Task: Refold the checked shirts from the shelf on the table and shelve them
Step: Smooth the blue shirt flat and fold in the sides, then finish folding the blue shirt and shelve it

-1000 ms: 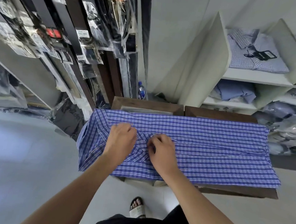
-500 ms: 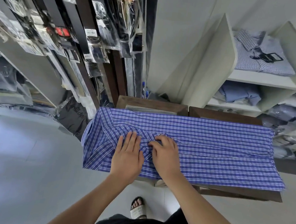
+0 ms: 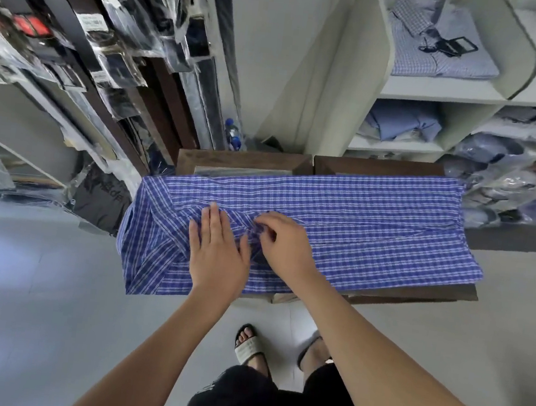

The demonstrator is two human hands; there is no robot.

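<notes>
Shirt (image 3: 356,232), blue checked, spread lengthwise on brown table (image 3: 416,292), collar end overhanging left edge. Left hand (image 3: 218,254) flat, fingers straight, pressing cloth beside collar. Right hand (image 3: 284,242) curled, fingertips pinching fabric at placket. Step, apparently: closing or squaring front before folding. Next: smooth flat, fold sides in. Shelving on white shelf (image 3: 437,88) beyond: not yet due.

1. Pale grey smooth floor (image 3: 15,325): faint bluish sheen at left.
2. Plain off-white wall (image 3: 279,22): back, centre.
3. White open shelving unit with rounded dividers (image 3: 444,89): right, against the wall.
4. Dark brown wooden table (image 3: 244,162): just before the shelving.
5. Dark upright racks of plastic-wrapped goods (image 3: 116,64): left, running to the top edge.
</notes>
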